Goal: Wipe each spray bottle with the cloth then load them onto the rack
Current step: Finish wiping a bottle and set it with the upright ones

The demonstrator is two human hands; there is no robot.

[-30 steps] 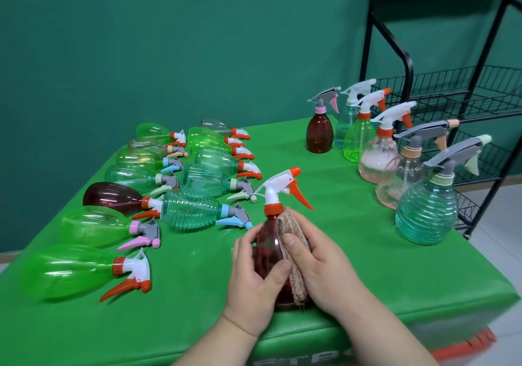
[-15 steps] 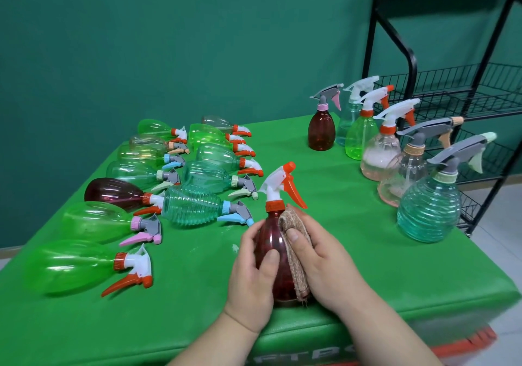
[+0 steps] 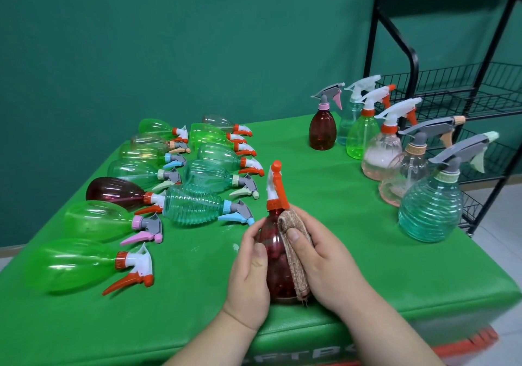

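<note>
Red spray bottle (image 3: 275,264) — upright at 6 o'clock on the green worktop (image 3: 367,266), near its front edge, nozzle toward 12 o'clock. Left hand (image 3: 248,278): fingers curled round the bottle's left side. Right hand (image 3: 330,261): thumb and fingers grip the brown cloth (image 3: 295,264) against the bottle's right side. Six upright bottles (image 3: 429,210) stand at 2 o'clock — beside the black rack (image 3: 463,94).

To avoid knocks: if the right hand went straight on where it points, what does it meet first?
Likely the upright dark red plastic spray bottle, behind the brown woven cloth the right hand holds.
</note>
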